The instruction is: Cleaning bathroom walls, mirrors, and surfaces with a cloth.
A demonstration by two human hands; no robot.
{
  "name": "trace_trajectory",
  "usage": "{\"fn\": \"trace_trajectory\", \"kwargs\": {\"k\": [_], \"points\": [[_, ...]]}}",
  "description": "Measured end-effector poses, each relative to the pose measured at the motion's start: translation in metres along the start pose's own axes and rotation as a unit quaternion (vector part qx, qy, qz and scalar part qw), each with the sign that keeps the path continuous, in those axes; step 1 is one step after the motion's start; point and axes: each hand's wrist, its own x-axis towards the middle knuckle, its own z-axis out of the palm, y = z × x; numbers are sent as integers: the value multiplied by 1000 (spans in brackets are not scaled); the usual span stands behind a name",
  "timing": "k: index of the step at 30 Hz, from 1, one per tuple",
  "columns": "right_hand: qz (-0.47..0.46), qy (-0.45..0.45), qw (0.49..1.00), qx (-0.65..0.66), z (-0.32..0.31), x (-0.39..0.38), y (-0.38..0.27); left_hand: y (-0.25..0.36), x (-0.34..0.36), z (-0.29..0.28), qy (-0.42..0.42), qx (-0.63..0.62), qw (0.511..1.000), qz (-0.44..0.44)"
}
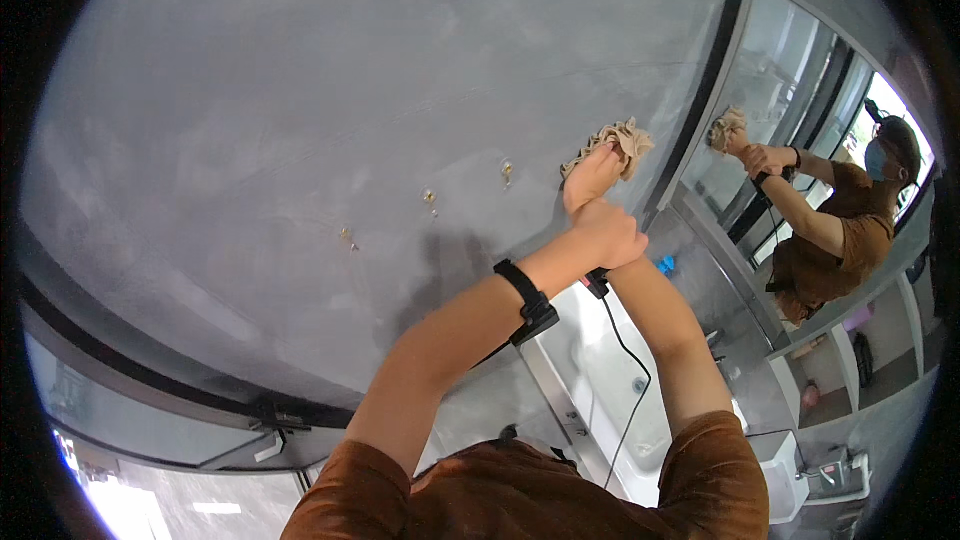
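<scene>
A crumpled beige cloth (630,145) is pressed against the grey wall (300,60) near its right-hand edge. My right hand (592,178) holds it, fingers closed and partly buried in the folds. Just below, my left hand (612,232) is wrapped round my right wrist. Black bands with small devices sit at both wrists, and a black cable (632,355) hangs down from the right one. To the left of the cloth, three small metal fittings (430,197) are set in the wall in a slanting row.
A mirror cabinet (745,70) at the right reflects me and the cloth. Under it are open shelves (850,360) with small items. Below my arms lies a white bathtub (590,340), with a white basin (780,475) at lower right. A dark-framed window (150,420) stands at lower left.
</scene>
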Motion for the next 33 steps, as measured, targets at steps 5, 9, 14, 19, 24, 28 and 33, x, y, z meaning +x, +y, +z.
{"fn": "trace_trajectory", "kwargs": {"k": [5, 9, 14, 19, 24, 28, 33], "points": [[-27, -25, 999, 10, 1, -19, -6, 5, -25, 8, 87, -1, 996, -15], [-20, -37, 999, 12, 7, -80, -14, -12, -85, 15, 62, 11, 998, -16], [-11, -66, 997, 40, 10, -143, -73, -25, -140, 17, 51, 55, 995, -59], [38, -112, 988, 95, 3, -192, -105, -33, -201, 17, 86, 91, 992, -20], [-19, -104, 992, 64, 9, -234, -104, -38, -244, 18, 136, 109, 985, -12], [-10, -123, 991, 46, 1, -255, -137, -39, -268, 17, 127, 126, 983, -27], [-14, -110, 991, 67, 2, -296, -169, -51, -313, 22, 103, 132, 985, -49]]}}
